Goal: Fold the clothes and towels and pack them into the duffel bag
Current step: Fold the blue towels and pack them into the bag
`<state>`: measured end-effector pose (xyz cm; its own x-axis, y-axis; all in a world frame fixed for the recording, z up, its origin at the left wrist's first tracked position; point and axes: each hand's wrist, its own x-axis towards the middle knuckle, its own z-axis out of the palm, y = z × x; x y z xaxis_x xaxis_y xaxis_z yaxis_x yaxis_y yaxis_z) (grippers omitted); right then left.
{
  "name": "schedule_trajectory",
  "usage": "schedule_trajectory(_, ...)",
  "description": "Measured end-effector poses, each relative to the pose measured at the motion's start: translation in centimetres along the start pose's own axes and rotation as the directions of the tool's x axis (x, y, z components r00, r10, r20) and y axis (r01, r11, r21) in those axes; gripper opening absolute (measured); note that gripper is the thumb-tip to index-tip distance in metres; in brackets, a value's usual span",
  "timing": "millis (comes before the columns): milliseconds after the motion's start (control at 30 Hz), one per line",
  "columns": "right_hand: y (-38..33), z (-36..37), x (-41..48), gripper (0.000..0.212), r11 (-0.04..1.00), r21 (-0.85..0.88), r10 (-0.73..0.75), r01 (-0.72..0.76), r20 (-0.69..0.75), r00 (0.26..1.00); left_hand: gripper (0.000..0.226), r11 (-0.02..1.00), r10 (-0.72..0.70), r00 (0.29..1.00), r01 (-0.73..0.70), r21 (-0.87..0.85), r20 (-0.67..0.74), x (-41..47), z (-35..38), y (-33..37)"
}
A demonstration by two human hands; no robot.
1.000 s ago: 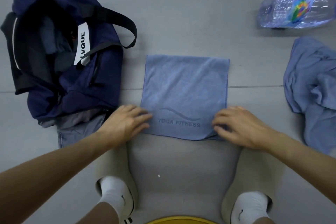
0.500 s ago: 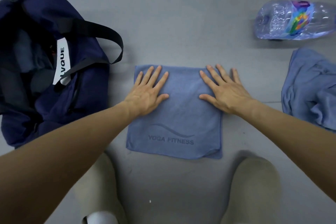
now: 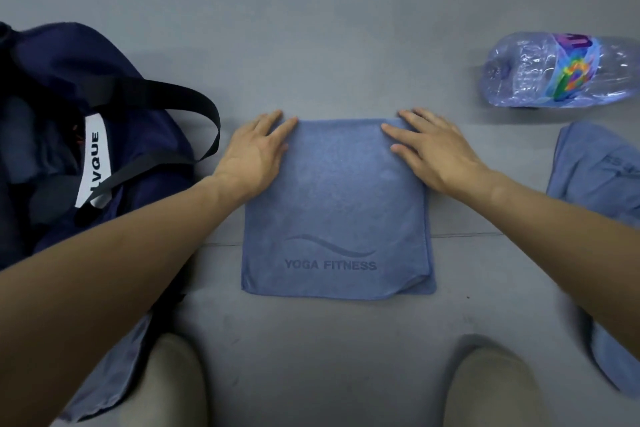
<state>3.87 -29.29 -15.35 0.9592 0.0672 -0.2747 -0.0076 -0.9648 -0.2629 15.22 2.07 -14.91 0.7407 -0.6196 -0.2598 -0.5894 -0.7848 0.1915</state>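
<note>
A folded blue towel (image 3: 337,208) printed "YOGA FITNESS" lies flat on the grey floor in front of me. My left hand (image 3: 254,152) rests at its far left corner, fingers straight, partly on the floor. At the far right corner, my right hand (image 3: 433,149) lies flat with straight fingers. The navy duffel bag (image 3: 138,156) sits open at the left, its black strap looped toward the towel. A second blue towel (image 3: 595,180) lies crumpled at the right.
A crushed clear plastic bottle (image 3: 561,71) with a colourful label lies at the far right. Grey-blue cloth (image 3: 104,388) sticks out from under the bag near my left knee. My knees (image 3: 491,388) fill the bottom edge.
Both hands slid apart from the middle of the towel's far half out to its far corners. The camera moved closer, so the towel looks larger.
</note>
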Motion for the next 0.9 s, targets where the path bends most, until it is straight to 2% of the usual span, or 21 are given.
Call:
schedule_trajectory(67,0.3,0.3,0.0,0.045,1.0,0.028,-0.009,0.011,-0.046,0.999,0.049,1.0,0.025,0.996,-0.025,0.006,-0.083,-0.1,0.0,-1.0)
schedule_trajectory(167,0.8,0.9,-0.3,0.045,0.998,-0.046,-0.039,0.04,0.015,0.999,0.056,0.989,0.126,0.99,-0.122,0.079,-0.056,-0.7,0.4,-2.0)
schedule_trajectory(233,1.4,1.1,-0.9,0.047,0.998,-0.05,-0.023,0.023,0.003,1.0,0.057,0.988,0.141,0.988,-0.137,0.065,-0.061,-1.2,0.2,-2.4)
schedule_trajectory(367,2.0,1.2,-1.4,0.045,1.0,0.001,0.012,-0.012,-0.048,0.999,0.047,0.997,0.051,0.991,-0.057,-0.044,-0.12,-1.7,-0.6,-2.8)
schedule_trajectory(533,1.3,1.0,-0.4,0.029,0.972,0.211,0.147,-0.099,-0.223,0.964,0.035,0.986,-0.109,0.978,0.084,-0.141,-0.177,-1.1,-0.9,-2.6)
schedule_trajectory(600,1.2,0.6,0.1,0.029,0.954,0.268,0.2,-0.137,-0.226,0.953,0.034,0.982,-0.123,0.977,0.094,-0.164,-0.177,-0.9,-1.0,-2.2)
schedule_trajectory(767,0.7,-0.5,0.9,0.044,0.904,0.363,0.288,-0.225,-0.131,0.949,0.038,0.964,-0.211,0.962,0.175,-0.202,-0.175,-0.3,-1.7,-1.4)
schedule_trajectory(900,0.9,-2.5,1.3,0.024,0.888,0.397,0.321,-0.233,-0.172,0.931,0.031,0.954,-0.249,0.933,0.191,-0.23,-0.258,-0.2,-3.0,-2.0)
